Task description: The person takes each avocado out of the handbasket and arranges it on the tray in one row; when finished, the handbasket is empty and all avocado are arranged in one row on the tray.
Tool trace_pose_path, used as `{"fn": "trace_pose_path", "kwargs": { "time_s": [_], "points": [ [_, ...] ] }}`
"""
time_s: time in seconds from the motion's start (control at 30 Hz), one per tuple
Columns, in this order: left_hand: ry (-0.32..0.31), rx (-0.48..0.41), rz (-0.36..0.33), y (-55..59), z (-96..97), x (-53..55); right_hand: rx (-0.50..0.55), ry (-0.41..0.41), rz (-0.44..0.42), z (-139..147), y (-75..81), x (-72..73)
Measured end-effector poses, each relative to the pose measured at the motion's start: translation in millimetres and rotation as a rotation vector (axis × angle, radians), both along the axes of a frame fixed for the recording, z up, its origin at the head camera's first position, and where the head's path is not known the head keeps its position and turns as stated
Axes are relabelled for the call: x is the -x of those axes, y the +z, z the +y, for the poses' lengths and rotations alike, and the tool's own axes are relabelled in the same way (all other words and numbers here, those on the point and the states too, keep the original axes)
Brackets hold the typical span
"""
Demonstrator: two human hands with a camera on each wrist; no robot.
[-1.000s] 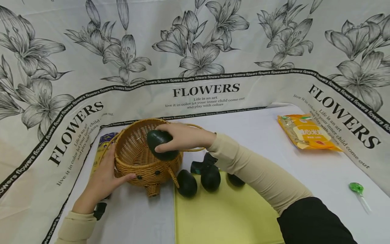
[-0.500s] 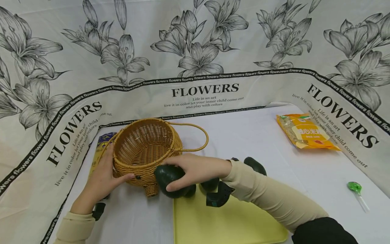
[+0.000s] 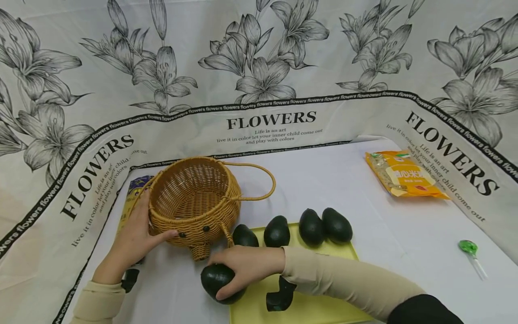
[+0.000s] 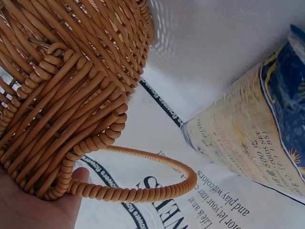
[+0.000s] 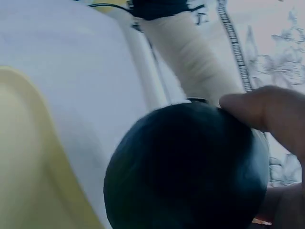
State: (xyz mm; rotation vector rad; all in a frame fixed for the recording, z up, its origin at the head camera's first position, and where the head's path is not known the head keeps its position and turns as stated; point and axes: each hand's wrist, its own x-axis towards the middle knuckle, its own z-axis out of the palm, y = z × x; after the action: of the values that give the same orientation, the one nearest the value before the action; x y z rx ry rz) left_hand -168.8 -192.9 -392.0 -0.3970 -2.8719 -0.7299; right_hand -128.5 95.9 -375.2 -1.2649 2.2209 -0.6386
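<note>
A wicker basket (image 3: 194, 189) with an animal face on its front stands at the left, its opening tilted toward me and nothing inside. My left hand (image 3: 135, 236) holds its left side, thumb across the front; the left wrist view shows the woven ear (image 4: 71, 119) over that palm. In my right hand (image 3: 248, 267) is a dark green avocado (image 3: 217, 278), gripped between thumb and fingers over the left edge of the yellow tray (image 3: 323, 310). Several more avocados (image 3: 277, 231) lie along the tray's far edge. The held avocado (image 5: 186, 167) fills the lower right wrist view.
Behind my left hand a yellow and blue package (image 3: 133, 193) lies beside the basket. An orange bag (image 3: 406, 175) is at the far right, with a green lollipop (image 3: 468, 246) nearer. The basket's loop handle (image 3: 273, 180) sticks out to the right. Flowered cloth (image 3: 271, 81) hangs behind.
My right hand has brought the avocado out from over the basket, down and toward me to the tray's left edge. The left hand has stayed on the basket.
</note>
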Motion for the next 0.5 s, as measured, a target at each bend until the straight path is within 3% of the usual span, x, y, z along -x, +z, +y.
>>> {"fn": "trace_pose_path", "kwargs": {
  "time_s": [0.27,0.5],
  "points": [
    [0.001,0.001,-0.002,-1.4,-0.2,0.0,-0.015,-0.090,0.124,-9.0,-25.4,-1.0],
    [0.001,0.008,0.016,-2.2,-0.8,1.2,0.004,-0.216,0.174,-2.3,-34.0,4.1]
  ]
}}
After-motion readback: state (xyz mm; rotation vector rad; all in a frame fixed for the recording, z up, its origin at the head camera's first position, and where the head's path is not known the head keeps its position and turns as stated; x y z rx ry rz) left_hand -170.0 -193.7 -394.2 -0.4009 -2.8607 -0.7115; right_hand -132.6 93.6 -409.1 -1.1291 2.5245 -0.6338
